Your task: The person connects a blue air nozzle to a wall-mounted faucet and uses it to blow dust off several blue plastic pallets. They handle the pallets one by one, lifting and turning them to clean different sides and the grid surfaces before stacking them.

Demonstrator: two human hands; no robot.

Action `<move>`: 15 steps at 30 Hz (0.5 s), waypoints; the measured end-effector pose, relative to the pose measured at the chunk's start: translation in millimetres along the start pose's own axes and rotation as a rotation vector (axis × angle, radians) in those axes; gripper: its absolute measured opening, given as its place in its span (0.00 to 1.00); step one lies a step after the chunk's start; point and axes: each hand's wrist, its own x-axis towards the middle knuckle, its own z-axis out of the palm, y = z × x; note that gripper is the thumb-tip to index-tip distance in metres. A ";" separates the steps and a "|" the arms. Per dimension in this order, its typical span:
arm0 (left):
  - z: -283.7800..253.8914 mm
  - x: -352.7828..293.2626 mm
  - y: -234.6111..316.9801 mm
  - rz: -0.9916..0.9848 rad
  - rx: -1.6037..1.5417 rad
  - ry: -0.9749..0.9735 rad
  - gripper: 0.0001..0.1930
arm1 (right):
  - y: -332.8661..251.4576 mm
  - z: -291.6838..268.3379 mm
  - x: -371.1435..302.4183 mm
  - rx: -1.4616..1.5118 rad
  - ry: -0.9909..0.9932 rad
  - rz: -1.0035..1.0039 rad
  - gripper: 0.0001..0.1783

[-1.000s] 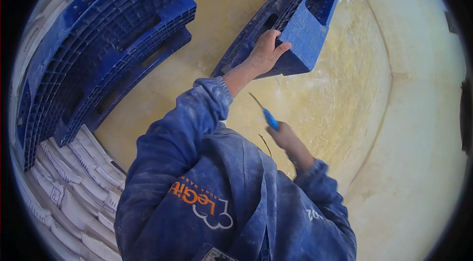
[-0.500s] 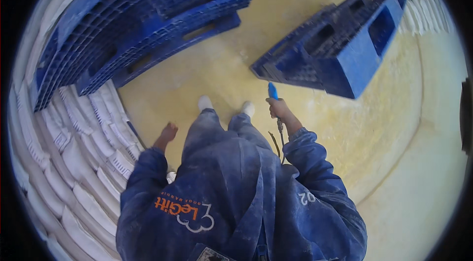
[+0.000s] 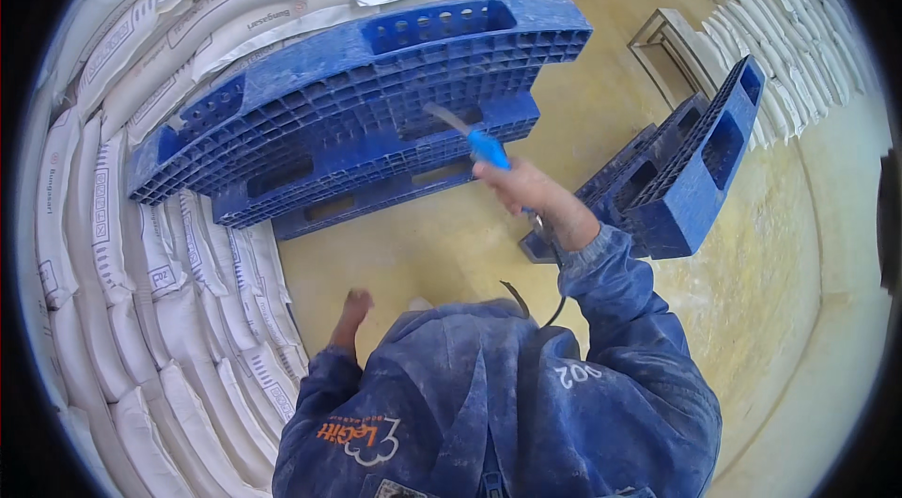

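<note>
My right hand [image 3: 517, 186] is wrapped round a blue air blow gun [image 3: 489, 150], and its thin nozzle points up and left toward a tilted blue plastic pallet [image 3: 376, 113]. A dark hose [image 3: 561, 305] runs down from the gun's fitting beside my jacket. The pallet stands on edge with its ribbed underside facing me, apart from the nozzle. My left hand [image 3: 352, 313] hangs low on the left with nothing in it, fingers loosely bent and apart. It is nearest to the stacked white sacks [image 3: 197, 329].
Another blue pallet [image 3: 691, 207] stands on edge at the right. White sacks [image 3: 272, 5] pile up behind the large pallet, and more sacks [image 3: 789, 47] stand far right beside a metal frame [image 3: 672, 52]. Pale walls [image 3: 846, 291] border the dusty yellow floor [image 3: 752, 263].
My right hand has lifted the blow gun forward and up toward the large pallet. The view has tilted up, bringing the far sacks and frame into sight. My left hand still hangs low.
</note>
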 end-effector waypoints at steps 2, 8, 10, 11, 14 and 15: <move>-26.8 47.3 34.7 0.328 0.106 0.274 0.07 | 5.6 -14.4 31.4 -0.022 0.241 0.011 0.28; -122.7 103.9 225.9 0.268 -0.490 0.133 0.15 | 1.9 12.0 54.9 0.032 0.335 0.033 0.30; -149.6 104.4 282.8 0.277 -0.439 0.121 0.15 | -30.4 64.3 45.4 -0.024 0.003 -0.008 0.29; -161.1 102.6 298.7 0.273 -0.410 0.118 0.15 | -44.4 69.8 43.4 -0.064 -0.059 0.017 0.28; -194.6 105.3 324.6 0.316 -0.398 0.206 0.14 | -37.0 17.6 65.3 -0.009 0.264 -0.031 0.27; -207.9 105.5 330.8 0.312 -0.352 0.266 0.13 | -29.6 -0.2 78.3 0.029 0.349 0.016 0.26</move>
